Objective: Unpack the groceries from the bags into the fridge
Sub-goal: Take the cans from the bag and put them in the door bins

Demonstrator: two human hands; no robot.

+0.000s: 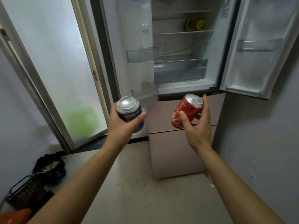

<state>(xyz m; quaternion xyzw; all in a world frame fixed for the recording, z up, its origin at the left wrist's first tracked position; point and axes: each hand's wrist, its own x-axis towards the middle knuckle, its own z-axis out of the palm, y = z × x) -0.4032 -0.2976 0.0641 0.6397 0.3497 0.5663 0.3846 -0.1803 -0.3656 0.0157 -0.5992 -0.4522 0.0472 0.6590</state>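
I stand in front of the fridge, whose two upper doors are swung open. My left hand grips a blue can with its silver end facing me, just below the left door's lowest bin. My right hand holds a red can, tilted to the left, in front of the pink lower drawers. Inside, a clear crisper drawer sits low, and a yellow and green item rests on an upper shelf.
A black bag with food inside lies on the floor at the lower left, beside a dark perforated basket and something orange. A frosted glass door stands to the left. A grey wall closes the right side.
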